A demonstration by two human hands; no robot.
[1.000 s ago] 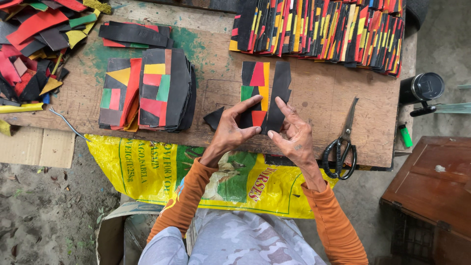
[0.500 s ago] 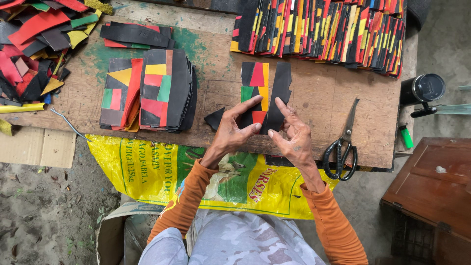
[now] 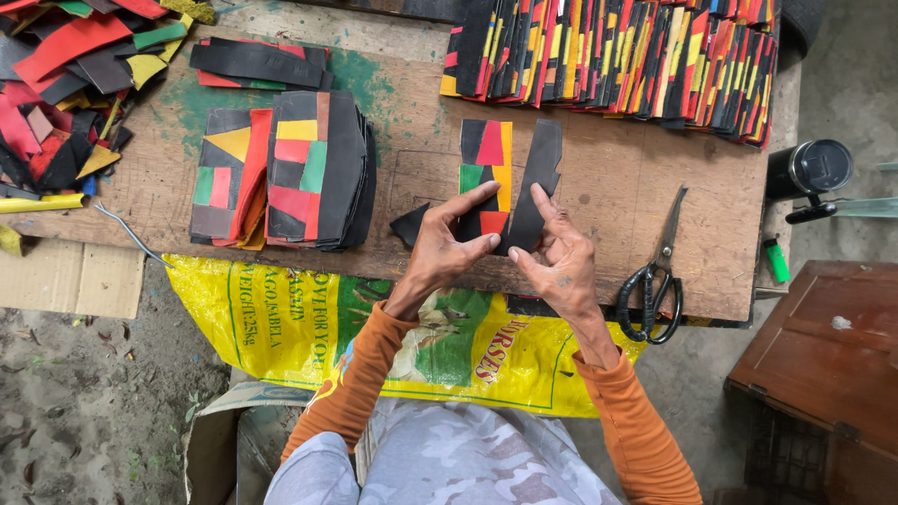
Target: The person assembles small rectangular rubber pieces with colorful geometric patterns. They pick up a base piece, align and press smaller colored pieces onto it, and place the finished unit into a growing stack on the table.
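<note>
A patchwork piece [image 3: 488,159] of black, red, green and yellow rubber lies flat on the wooden board [image 3: 608,187]. My left hand [image 3: 447,245] presses its lower end with fingers and thumb. My right hand [image 3: 559,264] pinches the lower end of a black wavy-edged strip [image 3: 535,178] that lies right beside the patchwork piece, touching it. A small black scrap [image 3: 410,224] sits just left of my left hand. Both arms wear orange sleeves.
Stacks of patchwork pieces [image 3: 281,168] lie at the left. A long row of coloured pieces [image 3: 608,56] runs along the back. Loose scraps [image 3: 56,84] pile at far left. Black-handled scissors [image 3: 655,271], a green lighter [image 3: 774,260], a black cup [image 3: 809,168], a yellow sack [image 3: 309,318].
Hardly anything has moved. Both hands stay on the patchwork piece and black strip, with only slight shifts of the fingers.
</note>
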